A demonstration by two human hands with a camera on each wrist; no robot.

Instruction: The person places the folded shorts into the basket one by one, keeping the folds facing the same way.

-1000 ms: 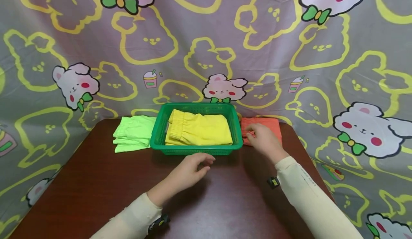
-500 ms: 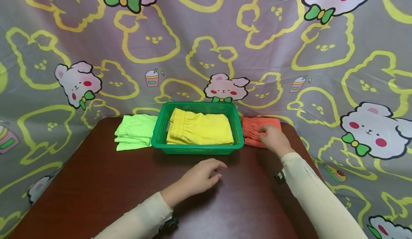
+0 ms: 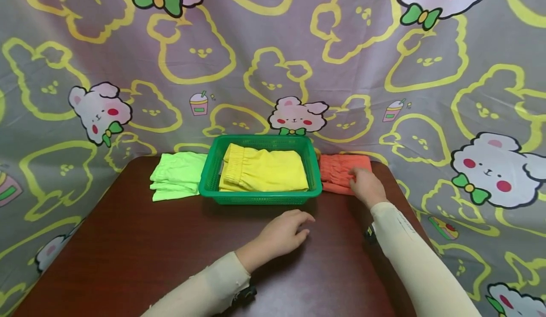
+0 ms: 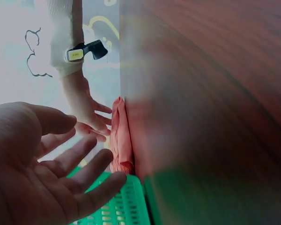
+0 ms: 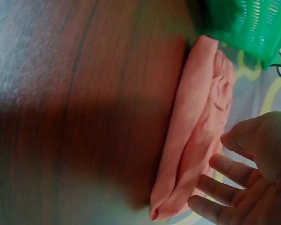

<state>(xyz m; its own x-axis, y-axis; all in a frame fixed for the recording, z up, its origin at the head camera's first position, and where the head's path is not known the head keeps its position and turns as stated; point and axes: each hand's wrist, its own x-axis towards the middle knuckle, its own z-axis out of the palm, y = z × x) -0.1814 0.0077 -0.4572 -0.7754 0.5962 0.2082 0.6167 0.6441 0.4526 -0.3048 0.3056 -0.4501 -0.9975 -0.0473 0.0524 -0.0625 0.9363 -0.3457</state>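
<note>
My right hand (image 3: 369, 187) is over the near right part of the folded orange-red garment (image 3: 337, 172), which lies right of the basket. In the right wrist view its fingers (image 5: 225, 190) are loosely bent beside the cloth (image 5: 192, 126); whether they touch it I cannot tell. My left hand (image 3: 279, 235) hovers above the table in front of the basket, fingers relaxed, holding nothing. The green plastic basket (image 3: 260, 197) holds folded yellow shorts (image 3: 273, 170) with a gathered waistband. To its left lies a folded neon-green garment (image 3: 177, 175), also gathered at the waist.
A dark reddish-brown table (image 3: 141, 246) carries everything. Right behind it hangs a grey patterned curtain (image 3: 239, 85) with rabbit drawings. The basket stands between the two garments, close to the table's back edge.
My left hand has moved right and slightly down, away from the basket front. My right hand has shifted right and a little down over the orange-red garment. The garments and basket stay put.
</note>
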